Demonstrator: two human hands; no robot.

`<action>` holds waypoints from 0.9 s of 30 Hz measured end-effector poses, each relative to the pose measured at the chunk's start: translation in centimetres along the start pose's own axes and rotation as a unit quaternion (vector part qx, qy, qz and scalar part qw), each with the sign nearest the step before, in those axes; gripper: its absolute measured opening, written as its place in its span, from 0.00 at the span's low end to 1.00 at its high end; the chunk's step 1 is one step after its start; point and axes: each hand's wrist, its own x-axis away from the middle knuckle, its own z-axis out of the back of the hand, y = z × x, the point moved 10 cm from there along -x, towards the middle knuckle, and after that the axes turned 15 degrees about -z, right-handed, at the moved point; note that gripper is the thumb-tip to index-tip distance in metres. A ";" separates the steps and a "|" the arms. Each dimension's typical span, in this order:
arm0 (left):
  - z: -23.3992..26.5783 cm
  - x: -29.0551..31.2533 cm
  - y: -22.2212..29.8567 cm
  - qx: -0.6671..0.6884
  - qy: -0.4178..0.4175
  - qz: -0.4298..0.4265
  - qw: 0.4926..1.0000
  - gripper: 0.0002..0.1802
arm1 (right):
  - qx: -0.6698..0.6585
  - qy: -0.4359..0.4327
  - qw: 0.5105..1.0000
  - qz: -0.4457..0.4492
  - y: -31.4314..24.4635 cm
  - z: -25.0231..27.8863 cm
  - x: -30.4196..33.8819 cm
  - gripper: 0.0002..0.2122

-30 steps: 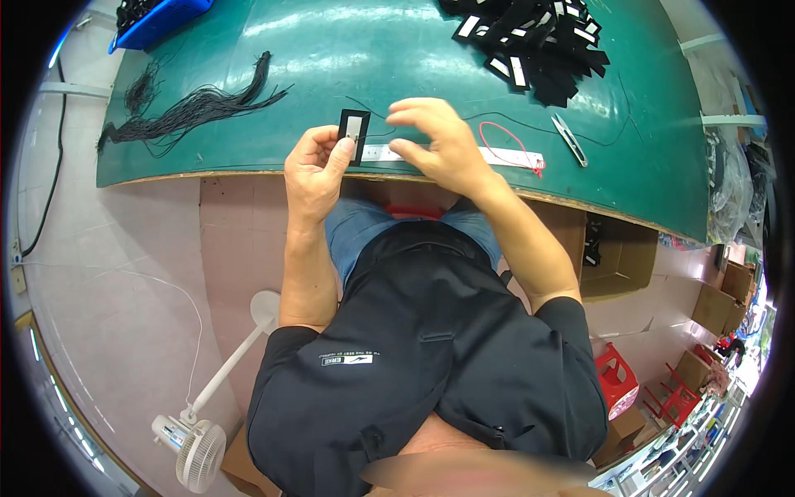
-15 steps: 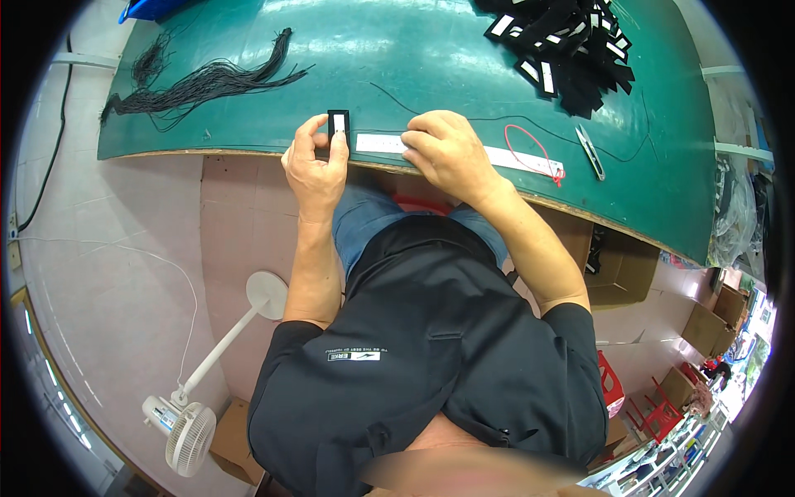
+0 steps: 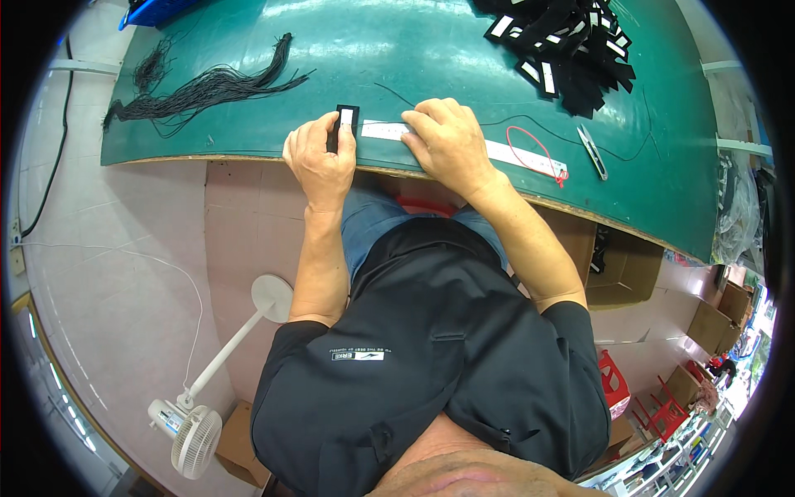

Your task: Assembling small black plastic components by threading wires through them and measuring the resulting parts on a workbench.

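Near the front edge of the green table, my left hand (image 3: 323, 161) is closed on a small black fabric piece with a white patch (image 3: 346, 118). To its right my right hand (image 3: 449, 142) has its thumb and fingers pinched on a thin black cord (image 3: 383, 123) that runs toward the black piece. More of the cord trails off to the right across the table. A white ruler (image 3: 522, 158) lies partly under my right hand, with a red cord loop (image 3: 540, 146) tied at its right end. Thread snips (image 3: 593, 152) rest to the right of the ruler.
A bundle of black cords (image 3: 207, 89) lies at the left of the green table (image 3: 397, 50). At the far right is a heap of black pieces with white patches (image 3: 567, 51). A blue bin (image 3: 153, 12) sits at the far left. Below stand a white fan (image 3: 196, 439) and a cardboard box (image 3: 633, 269).
My left hand has shifted slightly right with the black piece, and its fingers now wrap over the lower part. My right hand has moved slightly upward, its thumb and fingers closer together.
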 end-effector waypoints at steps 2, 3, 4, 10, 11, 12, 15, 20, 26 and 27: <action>0.2 0.0 0.3 -0.016 0.010 -0.015 1.000 0.09 | 0.004 0.005 1.000 -0.004 -0.1 -0.1 -0.3 0.11; 0.2 0.0 0.3 -0.011 0.008 -0.019 1.000 0.08 | 0.010 0.002 1.000 -0.004 -0.2 -0.3 -0.4 0.11; 0.2 0.0 0.3 -0.006 0.007 -0.023 1.000 0.07 | 0.015 -0.001 1.000 -0.005 -0.2 -0.6 -0.6 0.11; 0.4 -0.3 1.3 0.013 0.002 -0.057 0.998 0.05 | 0.016 -0.019 1.000 0.000 -0.4 -2.1 -1.1 0.10; 0.1 -0.2 1.1 0.016 -0.007 -0.048 0.999 0.05 | 0.017 -0.018 1.000 0.001 -0.5 -2.3 -1.2 0.09; -0.2 -0.1 0.9 0.019 -0.017 -0.038 0.999 0.05 | 0.019 -0.018 1.000 0.001 -0.5 -2.4 -1.3 0.08; -0.5 0.0 0.8 0.021 -0.027 -0.028 0.999 0.05 | 0.025 -0.022 0.999 0.004 -0.5 -3.0 -1.5 0.07; -0.6 -0.2 0.8 0.024 -0.027 -0.026 0.999 0.05 | 0.050 -0.034 0.998 0.011 -0.3 -4.0 -1.7 0.05; -0.5 -0.3 1.2 0.025 -0.021 -0.026 0.999 0.05 | 0.054 -0.036 0.998 0.016 -0.7 -3.8 -1.6 0.05; -0.5 -0.4 1.2 0.025 -0.019 -0.027 0.999 0.05 | 0.041 -0.028 0.999 0.019 -0.9 -3.5 -1.6 0.05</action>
